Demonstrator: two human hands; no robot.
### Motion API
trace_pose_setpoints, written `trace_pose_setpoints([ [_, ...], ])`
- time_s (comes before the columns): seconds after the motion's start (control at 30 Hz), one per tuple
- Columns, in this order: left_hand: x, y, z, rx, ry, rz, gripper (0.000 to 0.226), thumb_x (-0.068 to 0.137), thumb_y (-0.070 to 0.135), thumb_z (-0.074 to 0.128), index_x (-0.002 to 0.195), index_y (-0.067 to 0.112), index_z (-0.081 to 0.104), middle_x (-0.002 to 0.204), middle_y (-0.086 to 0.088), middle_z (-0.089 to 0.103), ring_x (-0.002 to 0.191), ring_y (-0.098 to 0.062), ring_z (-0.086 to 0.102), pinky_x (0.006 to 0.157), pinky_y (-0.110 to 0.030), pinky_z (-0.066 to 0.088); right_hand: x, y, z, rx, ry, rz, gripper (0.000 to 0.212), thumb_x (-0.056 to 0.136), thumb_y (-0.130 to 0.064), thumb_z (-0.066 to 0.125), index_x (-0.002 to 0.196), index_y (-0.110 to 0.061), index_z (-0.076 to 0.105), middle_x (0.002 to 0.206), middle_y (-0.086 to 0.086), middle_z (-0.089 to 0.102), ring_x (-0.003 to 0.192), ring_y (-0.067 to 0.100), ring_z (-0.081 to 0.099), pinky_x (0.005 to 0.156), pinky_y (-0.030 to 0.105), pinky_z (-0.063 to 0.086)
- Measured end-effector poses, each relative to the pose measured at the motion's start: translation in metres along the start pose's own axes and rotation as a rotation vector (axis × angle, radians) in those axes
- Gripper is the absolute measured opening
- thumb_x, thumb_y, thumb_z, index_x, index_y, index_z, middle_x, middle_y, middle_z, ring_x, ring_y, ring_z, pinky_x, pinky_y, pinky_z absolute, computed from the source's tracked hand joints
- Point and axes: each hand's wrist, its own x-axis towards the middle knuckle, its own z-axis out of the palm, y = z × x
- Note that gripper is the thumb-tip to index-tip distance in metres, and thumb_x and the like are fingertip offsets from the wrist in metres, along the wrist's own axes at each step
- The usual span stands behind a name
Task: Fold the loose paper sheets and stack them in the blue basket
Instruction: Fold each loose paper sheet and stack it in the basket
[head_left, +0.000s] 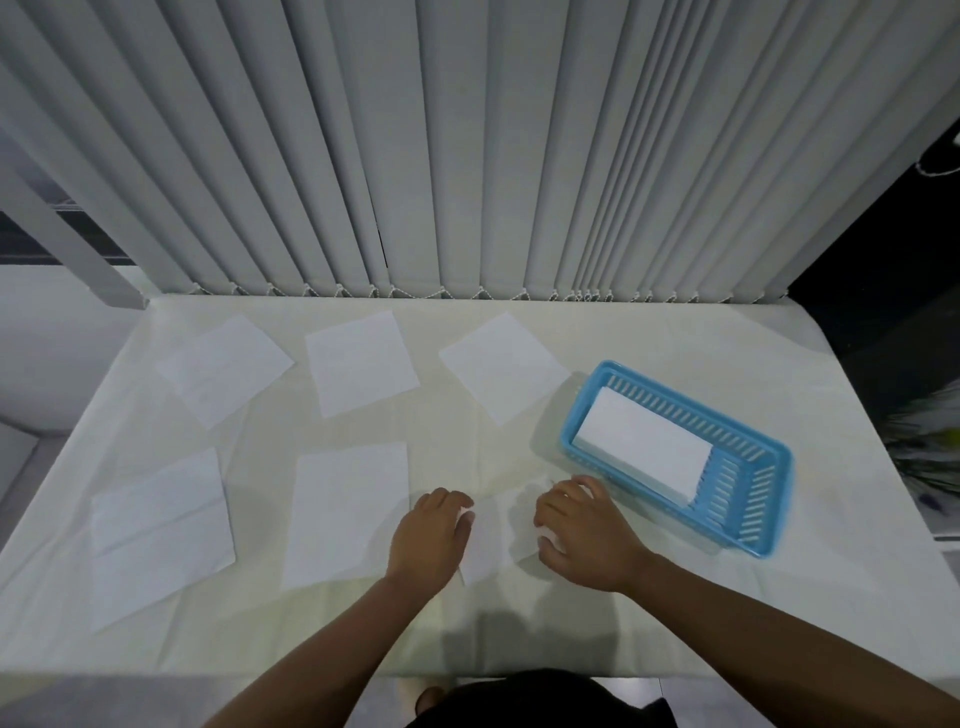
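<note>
A white paper sheet (493, 535) lies partly folded on the table between my hands. My left hand (428, 538) presses its left edge, fingers curled. My right hand (582, 530) grips its right side, lifting the paper a little. The blue basket (748, 519) stands just right of my right hand, with a stack of folded white sheets (644, 447) in its far half. Several loose flat sheets lie to the left and behind: one beside my left hand (345, 512), one at the near left (158, 535), and three along the back (226, 366), (361, 361), (504, 366).
A cream cloth covers the table (649, 613). Grey vertical blinds (467, 156) hang right behind the table's far edge. A dark gap lies beyond the table's right edge (883, 338).
</note>
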Motion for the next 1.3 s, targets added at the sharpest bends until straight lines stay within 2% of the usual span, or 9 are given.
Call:
trace_pose_setpoints([
  [0.3, 0.021, 0.005, 0.007, 0.072, -0.086, -0.164, 0.025, 0.095, 0.022, 0.046, 0.117, 0.021, 0.056, 0.115, 0.003, 0.061, 0.113, -0.018, 0.053, 0.084, -0.030, 0.046, 0.004, -0.008, 0.022, -0.076, -0.306, 0.226, 0.069, 0.098, -0.050, 0.004, 0.137, -0.016, 0.051, 0.143, 0.003, 0.052, 0.128, 0.027, 0.053, 0.105, 0.052, 0.038],
  [0.47, 0.035, 0.001, -0.002, 0.027, -0.243, -0.262, 0.006, 0.091, 0.023, 0.051, 0.088, 0.025, 0.056, 0.099, 0.005, 0.064, 0.093, -0.017, 0.060, 0.076, -0.031, 0.048, -0.001, -0.006, 0.028, -0.074, -0.287, 0.256, 0.068, 0.098, -0.053, 0.007, 0.140, -0.018, 0.047, 0.146, 0.002, 0.048, 0.130, 0.031, 0.050, 0.105, 0.055, 0.038],
  [0.6, 0.040, -0.002, -0.009, 0.059, -0.313, -0.253, 0.010, 0.087, 0.019, 0.047, 0.083, 0.024, 0.054, 0.098, 0.005, 0.065, 0.093, -0.016, 0.060, 0.074, -0.030, 0.047, -0.001, -0.006, 0.025, -0.066, -0.281, 0.298, 0.070, 0.096, -0.057, 0.009, 0.138, -0.019, 0.050, 0.143, 0.002, 0.051, 0.128, 0.032, 0.053, 0.104, 0.053, 0.035],
  [0.7, 0.039, 0.003, -0.009, 0.093, -0.302, -0.198, 0.009, 0.088, 0.021, 0.048, 0.091, 0.024, 0.056, 0.105, 0.004, 0.062, 0.103, -0.017, 0.057, 0.079, -0.029, 0.046, 0.000, -0.007, 0.026, -0.046, -0.281, 0.355, 0.073, 0.095, -0.059, 0.010, 0.135, -0.017, 0.053, 0.141, 0.003, 0.054, 0.127, 0.032, 0.053, 0.104, 0.052, 0.034],
  [0.83, 0.037, 0.020, -0.002, 0.165, -0.228, -0.063, 0.030, 0.092, 0.030, 0.050, 0.121, 0.020, 0.050, 0.120, 0.000, 0.056, 0.114, -0.020, 0.052, 0.087, -0.033, 0.044, -0.001, -0.006, 0.027, -0.036, -0.268, 0.386, 0.074, 0.096, -0.059, 0.008, 0.133, -0.016, 0.056, 0.138, 0.003, 0.057, 0.125, 0.032, 0.054, 0.102, 0.053, 0.039],
  [1.03, 0.049, 0.042, 0.000, 0.240, -0.314, -0.190, 0.041, 0.089, 0.052, 0.046, 0.110, 0.018, 0.055, 0.107, 0.000, 0.066, 0.100, -0.022, 0.062, 0.084, -0.034, 0.047, -0.005, -0.004, 0.021, -0.025, -0.294, 0.382, 0.075, 0.096, -0.057, 0.004, 0.132, -0.017, 0.056, 0.136, 0.003, 0.058, 0.122, 0.033, 0.057, 0.100, 0.053, 0.040],
  [1.17, 0.059, 0.040, -0.002, 0.053, -0.461, -0.199, 0.025, 0.087, 0.040, 0.058, 0.093, 0.016, 0.063, 0.104, 0.000, 0.063, 0.104, -0.021, 0.059, 0.081, -0.031, 0.045, -0.006, -0.003, 0.019, -0.017, -0.308, 0.357, 0.070, 0.096, -0.057, 0.008, 0.131, -0.018, 0.056, 0.136, 0.002, 0.059, 0.121, 0.031, 0.058, 0.099, 0.050, 0.043],
  [1.23, 0.062, 0.033, -0.005, -0.107, -0.444, -0.235, 0.021, 0.084, 0.037, 0.064, 0.076, 0.019, 0.058, 0.092, 0.001, 0.059, 0.094, -0.020, 0.058, 0.075, -0.027, 0.041, -0.005, -0.006, 0.013, 0.004, -0.229, 0.376, 0.063, 0.095, -0.055, 0.020, 0.131, -0.019, 0.057, 0.136, 0.001, 0.059, 0.120, 0.029, 0.059, 0.097, 0.045, 0.046],
  [1.3, 0.061, 0.026, -0.013, -0.250, -0.381, -0.298, 0.020, 0.083, 0.034, 0.069, 0.083, 0.015, 0.062, 0.088, 0.003, 0.057, 0.085, -0.019, 0.057, 0.071, -0.026, 0.041, -0.002, -0.013, 0.007, 0.055, -0.071, 0.379, 0.053, 0.095, -0.048, 0.033, 0.135, -0.020, 0.053, 0.140, 0.000, 0.054, 0.125, 0.027, 0.055, 0.101, 0.041, 0.045],
])
